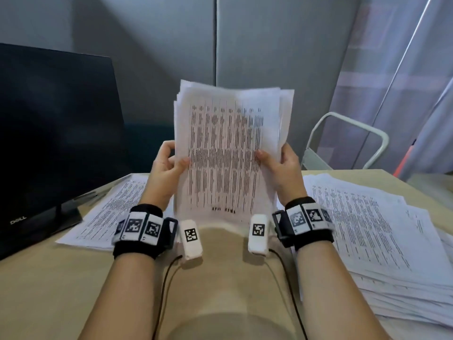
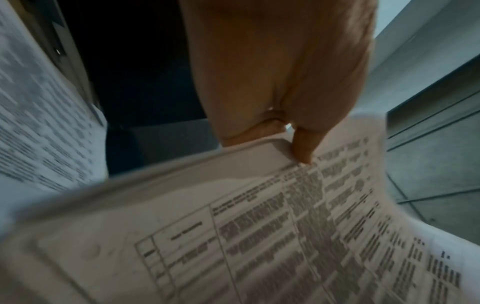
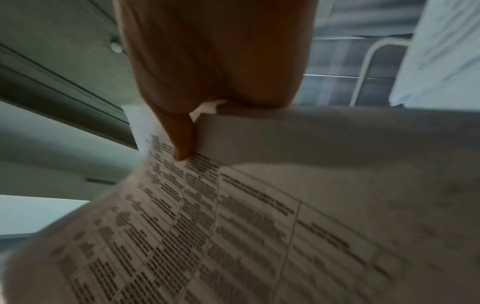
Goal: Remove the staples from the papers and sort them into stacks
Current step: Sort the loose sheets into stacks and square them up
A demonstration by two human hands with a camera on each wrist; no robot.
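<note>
Two hands hold one bundle of papers (image 1: 228, 148) upright above the table (image 1: 61, 285), its lower edge close to or resting on the tabletop, printed face toward the person. The left hand (image 1: 164, 168) grips the bundle's left edge about halfway up, thumb on the front sheet and fingers curled behind; the right hand (image 1: 282, 168) grips the right edge at the same height, thumb laid across the print. The hands are apart, with the width of the sheets between them. The top edges of the sheets fan out unevenly. On the table to the left of the bundle lies a thin stack of printed sheets (image 1: 107, 212), partly under the left forearm's line of sight; to the right sits a much thicker, loosely spread pile (image 1: 372, 231), whose near edge lies just beside the right wrist. A dark monitor (image 1: 54, 133) stands at the far left, its base touching the thin stack's corner. A pale metal chair frame (image 1: 348, 141) shows beyond the table on the right, in front of grey wall panels. Both wrists carry black bands with coded tags. The left wrist view shows the thumb (image 2: 301, 148) pressing the front sheet near a printed table of rows and columns, and the thin stack (image 2: 39, 123) off to the side. The right wrist view shows a fingertip (image 3: 182, 144) on the printed table and the pile (image 3: 446, 51) behind. No staple can be made out in any view.
</note>
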